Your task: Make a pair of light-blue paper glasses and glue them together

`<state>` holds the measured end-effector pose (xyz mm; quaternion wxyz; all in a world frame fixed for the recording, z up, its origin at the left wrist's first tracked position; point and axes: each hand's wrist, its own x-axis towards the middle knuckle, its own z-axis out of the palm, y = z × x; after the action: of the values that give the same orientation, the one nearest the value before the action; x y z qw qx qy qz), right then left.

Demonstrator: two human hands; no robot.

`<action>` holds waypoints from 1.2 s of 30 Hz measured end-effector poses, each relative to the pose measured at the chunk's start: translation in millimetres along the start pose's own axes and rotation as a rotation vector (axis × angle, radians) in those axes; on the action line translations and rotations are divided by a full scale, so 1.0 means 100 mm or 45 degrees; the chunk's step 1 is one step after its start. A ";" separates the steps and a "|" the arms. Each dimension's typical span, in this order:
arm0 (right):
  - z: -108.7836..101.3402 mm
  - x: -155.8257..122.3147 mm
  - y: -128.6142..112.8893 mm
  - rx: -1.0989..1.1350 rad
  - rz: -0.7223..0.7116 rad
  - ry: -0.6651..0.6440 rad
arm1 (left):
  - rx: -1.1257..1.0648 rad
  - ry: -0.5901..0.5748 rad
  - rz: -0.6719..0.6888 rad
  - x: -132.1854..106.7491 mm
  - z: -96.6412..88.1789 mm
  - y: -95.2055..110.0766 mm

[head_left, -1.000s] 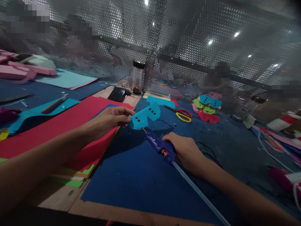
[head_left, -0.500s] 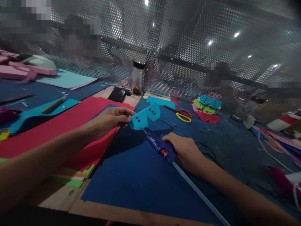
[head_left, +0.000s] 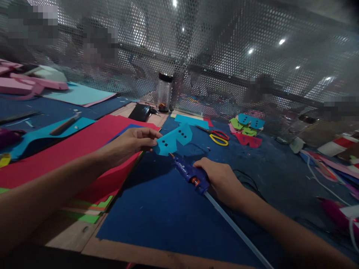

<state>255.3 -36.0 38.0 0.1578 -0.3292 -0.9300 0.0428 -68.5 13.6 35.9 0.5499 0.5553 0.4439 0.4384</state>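
Between the thumb and fingers of my left hand point(head_left: 137, 141) is the left end of a light-blue paper cutout point(head_left: 169, 144), shaped like a mask and marked with small dark diamonds. It is tilted, held above the dark blue mat point(head_left: 151, 209). My right hand point(head_left: 221, 179) is wrapped round a blue glue gun point(head_left: 189, 173). The gun's nozzle points up and left at the cutout's lower edge; whether they touch I cannot tell. A long translucent glue stick point(head_left: 238, 231) sticks out of the gun's back end.
Red sheets point(head_left: 84, 149) lie stacked under my left forearm. Beyond the gun are scissors point(head_left: 218, 139) and several coloured cutouts point(head_left: 248, 140). A clear jar point(head_left: 164, 91) stands by the perforated metal screen point(head_left: 218, 59). A black cable point(head_left: 249, 179) runs beside my right wrist.
The cutout has shifted very slightly to the right in my left hand. Both hands and the glue gun stay almost where they were.
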 end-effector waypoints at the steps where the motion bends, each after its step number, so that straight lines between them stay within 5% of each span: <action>1: 0.00 0.00 0.00 0.001 -0.002 0.003 | 0.001 0.002 -0.006 0.00 0.00 0.00; 36: 0.02 0.00 0.00 -0.010 -0.038 0.046 | -0.043 -0.011 -0.043 0.03 -0.02 -0.03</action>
<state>254.2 -36.0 35.9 0.1741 -0.3165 -0.9320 0.0308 -70.1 16.9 32.7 0.5684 0.5402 0.4435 0.4341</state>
